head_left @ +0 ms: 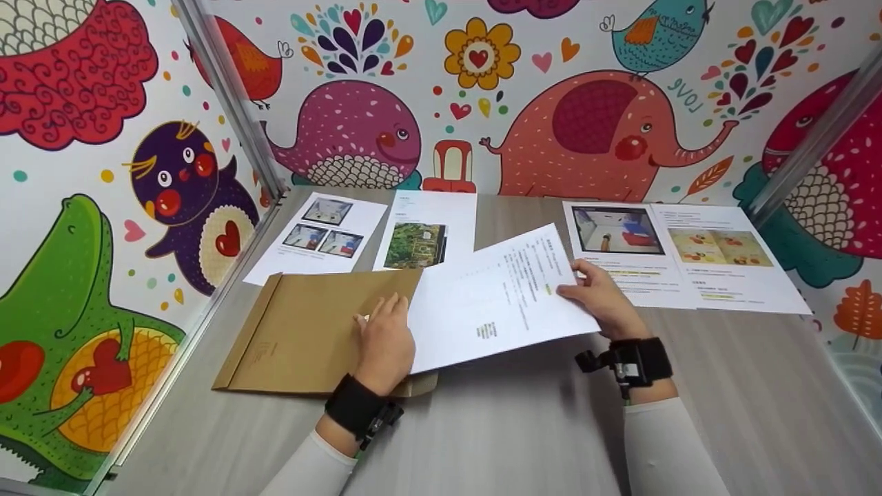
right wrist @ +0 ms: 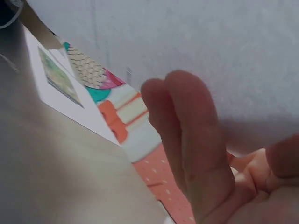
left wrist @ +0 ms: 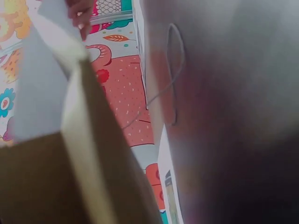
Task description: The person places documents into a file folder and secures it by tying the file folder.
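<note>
A brown paper envelope [head_left: 310, 331] lies at the left, its mouth turned right. My left hand [head_left: 386, 341] holds it near the mouth, fingers over the upper face and thumb hidden. White printed paper [head_left: 496, 296] slants up from the mouth; its left end is hidden by the envelope and left hand. My right hand [head_left: 606, 300] pinches the paper's right edge, thumb on the printed face. In the right wrist view, fingers [right wrist: 196, 135] lie against the sheet. The left wrist view shows the envelope's edge [left wrist: 93, 154] raised off the table, with a thin string [left wrist: 175, 70] near it.
Two printed sheets lie behind the envelope, a sheet with small photos [head_left: 324, 238] and a sheet with a green picture [head_left: 434, 207]. Two more, a left sheet [head_left: 634, 275] and a right sheet [head_left: 730, 275], lie at the back right. Cartoon-printed walls [head_left: 455, 103] border the grey table [head_left: 524, 427].
</note>
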Available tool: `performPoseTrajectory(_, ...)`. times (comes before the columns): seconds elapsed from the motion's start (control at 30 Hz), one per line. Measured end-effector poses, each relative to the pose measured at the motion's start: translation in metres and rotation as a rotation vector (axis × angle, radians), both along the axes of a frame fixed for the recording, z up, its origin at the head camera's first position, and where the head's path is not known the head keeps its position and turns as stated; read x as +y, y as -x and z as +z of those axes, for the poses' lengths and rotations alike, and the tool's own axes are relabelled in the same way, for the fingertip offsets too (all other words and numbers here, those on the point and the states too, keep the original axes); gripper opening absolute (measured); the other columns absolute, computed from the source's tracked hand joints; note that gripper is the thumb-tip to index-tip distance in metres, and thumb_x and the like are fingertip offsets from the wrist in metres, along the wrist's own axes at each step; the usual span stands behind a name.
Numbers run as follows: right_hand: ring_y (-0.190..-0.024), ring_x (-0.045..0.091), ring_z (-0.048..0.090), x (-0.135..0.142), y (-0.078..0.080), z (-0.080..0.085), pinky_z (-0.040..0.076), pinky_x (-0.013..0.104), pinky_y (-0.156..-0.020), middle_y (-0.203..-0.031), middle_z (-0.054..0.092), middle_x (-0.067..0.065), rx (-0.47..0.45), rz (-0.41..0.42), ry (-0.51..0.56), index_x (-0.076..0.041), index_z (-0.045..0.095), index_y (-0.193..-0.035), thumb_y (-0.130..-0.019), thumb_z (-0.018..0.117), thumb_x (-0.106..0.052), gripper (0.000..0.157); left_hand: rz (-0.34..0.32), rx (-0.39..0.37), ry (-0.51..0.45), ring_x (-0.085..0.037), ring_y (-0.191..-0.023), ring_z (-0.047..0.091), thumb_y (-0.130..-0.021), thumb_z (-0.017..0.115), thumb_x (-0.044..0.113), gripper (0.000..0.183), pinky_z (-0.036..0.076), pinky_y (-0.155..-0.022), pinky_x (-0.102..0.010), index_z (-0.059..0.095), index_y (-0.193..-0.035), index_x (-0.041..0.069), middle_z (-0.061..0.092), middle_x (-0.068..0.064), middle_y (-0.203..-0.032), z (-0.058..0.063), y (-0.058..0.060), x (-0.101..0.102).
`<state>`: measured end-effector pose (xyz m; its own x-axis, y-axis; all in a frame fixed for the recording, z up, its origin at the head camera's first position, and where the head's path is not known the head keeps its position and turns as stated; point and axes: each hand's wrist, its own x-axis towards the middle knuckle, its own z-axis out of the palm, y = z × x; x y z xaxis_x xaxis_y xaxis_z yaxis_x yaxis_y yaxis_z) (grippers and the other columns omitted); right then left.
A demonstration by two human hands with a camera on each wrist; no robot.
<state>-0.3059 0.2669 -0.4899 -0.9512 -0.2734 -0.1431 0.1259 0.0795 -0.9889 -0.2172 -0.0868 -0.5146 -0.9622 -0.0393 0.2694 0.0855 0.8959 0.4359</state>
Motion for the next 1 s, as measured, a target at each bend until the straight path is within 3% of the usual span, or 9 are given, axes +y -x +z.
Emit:
performPoseTrajectory(0.2, -0.082, 0.015, 0.077, -0.029, 0.000, -0.018, 0.064, 0.029, -0.069, -0.100, 0.077, 0.000, -0.059, 0.025, 0.050, 0.003, 0.050, -0.129, -0.099, 0.058, 0.006, 0.031, -0.001, -0.030, 0.027, -0.046, -0.144, 0.054, -0.105, 0.043, 0.000, 0.042, 0.028, -0.112, -0.085, 0.065, -0.141, -0.004, 0.062, -0.022, -0.150, 0.004, 0.002, 0.000)
performPoseTrajectory(0.33, -0.087, 0.016, 0.076, -0.047, -0.003, -0.027, 0.064, 0.030, -0.073, -0.106, 0.075, 0.003, -0.119, 0.056, 0.112, 0.007, 0.042, -0.143, -0.098, 0.055, 0.008, 0.047, -0.012, -0.005, 0.023, -0.047, -0.142, 0.056, -0.105, 0.044, -0.001, 0.040, 0.028, -0.111, -0.086, 0.066, -0.139, -0.005, 0.063, -0.023, -0.148, 0.005, 0.002, 0.000)
performPoseTrajectory(0.47, -0.092, 0.016, 0.075, -0.070, -0.010, -0.033, 0.063, 0.030, -0.077, -0.110, 0.074, 0.004, -0.125, 0.065, 0.149, 0.009, 0.037, -0.149, -0.094, 0.055, 0.011, 0.058, -0.023, 0.018, 0.012, -0.050, -0.140, 0.057, -0.104, 0.046, -0.002, 0.039, 0.028, -0.109, -0.088, 0.067, -0.136, -0.006, 0.065, -0.025, -0.145, 0.006, 0.002, 0.002)
performPoseTrajectory(0.77, -0.085, 0.017, 0.074, -0.136, -0.037, -0.048, 0.062, 0.030, -0.072, -0.103, 0.076, 0.012, -0.030, -0.039, 0.214, 0.009, 0.051, -0.121, -0.085, 0.060, 0.016, 0.038, -0.017, -0.006, 0.031, -0.047, -0.141, 0.056, -0.104, 0.047, -0.002, 0.039, 0.029, -0.112, -0.085, 0.066, -0.138, -0.005, 0.063, -0.023, -0.148, 0.005, -0.002, 0.006)
performPoseTrajectory(0.9, -0.089, 0.018, 0.072, -0.157, -0.047, -0.052, 0.062, 0.029, -0.076, -0.108, 0.073, 0.015, -0.035, -0.010, 0.174, 0.011, 0.055, -0.123, -0.087, 0.064, 0.010, 0.037, -0.011, -0.006, 0.031, -0.047, -0.141, 0.057, -0.103, 0.049, -0.001, 0.039, 0.030, -0.112, -0.085, 0.066, -0.138, -0.004, 0.063, -0.023, -0.148, 0.003, -0.003, 0.006)
performPoseTrajectory(1.0, -0.084, 0.015, 0.067, -0.160, -0.050, -0.049, 0.057, 0.025, -0.069, -0.103, 0.068, 0.011, -0.070, -0.044, 0.147, 0.009, 0.059, -0.120, -0.088, 0.066, 0.004, 0.034, -0.011, -0.001, 0.016, -0.047, -0.141, 0.057, -0.103, 0.050, -0.001, 0.039, 0.030, -0.112, -0.085, 0.066, -0.138, -0.004, 0.063, -0.023, -0.148, 0.003, -0.003, 0.006)
